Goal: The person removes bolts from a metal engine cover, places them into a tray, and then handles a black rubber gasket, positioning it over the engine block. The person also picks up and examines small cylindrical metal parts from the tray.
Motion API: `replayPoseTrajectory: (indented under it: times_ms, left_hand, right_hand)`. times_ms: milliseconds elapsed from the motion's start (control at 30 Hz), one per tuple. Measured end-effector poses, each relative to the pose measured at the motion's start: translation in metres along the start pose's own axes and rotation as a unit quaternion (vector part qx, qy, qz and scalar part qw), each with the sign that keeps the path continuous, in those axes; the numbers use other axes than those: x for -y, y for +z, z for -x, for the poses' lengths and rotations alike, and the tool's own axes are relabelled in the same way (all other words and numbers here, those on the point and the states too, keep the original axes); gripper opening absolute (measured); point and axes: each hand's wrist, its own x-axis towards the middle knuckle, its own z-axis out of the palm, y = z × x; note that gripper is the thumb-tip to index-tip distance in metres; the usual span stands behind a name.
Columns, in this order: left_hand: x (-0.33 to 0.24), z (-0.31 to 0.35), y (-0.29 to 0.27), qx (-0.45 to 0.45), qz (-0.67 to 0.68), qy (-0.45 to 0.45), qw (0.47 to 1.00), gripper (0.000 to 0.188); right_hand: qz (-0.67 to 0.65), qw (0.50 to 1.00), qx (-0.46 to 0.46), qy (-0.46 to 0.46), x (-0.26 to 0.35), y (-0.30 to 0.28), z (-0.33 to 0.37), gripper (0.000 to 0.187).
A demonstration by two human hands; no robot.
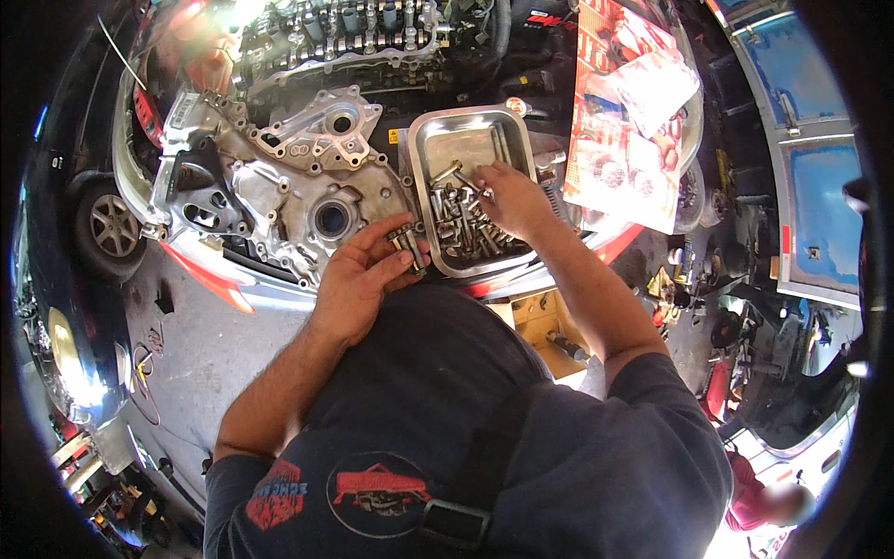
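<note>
A rectangular metal tray (462, 140) rests on the front of an open engine bay, with a heap of loose bolts (463, 228) in its nearer part. My right hand (518, 201) reaches into it from the right, fingers bent and closed at the end of a long bolt (446, 173); the fingertips are partly hidden. Just left of the tray, my left hand (352, 284) is closed around a few short bolts (408, 248), held between thumb and fingers. Beside that hand lies a large cast aluminium engine cover (270, 200) with a round seal opening.
Behind the cover is an exposed engine top (340, 33) with camshafts. Red printed packaging with clear bags (615, 121) lies right of the tray. A yellowish box (533, 317) stands below the bumper. Another car's wheel (114, 225) is at left; a person in red (748, 489) is at lower right.
</note>
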Motion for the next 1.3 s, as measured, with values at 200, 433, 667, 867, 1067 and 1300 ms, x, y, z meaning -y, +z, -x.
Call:
replayPoseTrajectory:
  times_ms: [200,433,667,867,1067,1300]
  left_hand:
    - [-0.002,0.001,-0.002,-0.004,0.019,-0.003,1.0,0.044]
    - [-0.002,-0.005,0.001,0.008,0.009,-0.011,1.0,0.044]
    - [-0.004,-0.003,-0.002,0.01,-0.015,0.02,1.0,0.05]
    - [-0.002,-0.001,-0.006,-0.007,-0.027,0.049,0.998,0.052]
    - [0.0,-0.003,-0.004,-0.013,-0.004,0.034,0.999,0.051]
    - [0.001,-0.005,-0.001,-0.003,0.005,0.029,1.0,0.048]
  right_hand:
    - [-0.12,0.992,0.04,0.017,-0.005,0.002,0.027,0.02]
    - [-0.079,0.988,-0.104,0.08,-0.014,0.004,0.008,0.018]
    - [-0.055,0.993,-0.051,0.087,-0.007,0.007,-0.016,0.018]
    - [-0.194,0.956,-0.117,0.185,0.0,-0.011,0.009,0.018]
    - [-0.791,0.557,-0.015,0.252,0.006,-0.02,0.038,0.018]
    - [-0.751,0.651,0.061,0.092,0.07,-0.031,0.06,0.048]
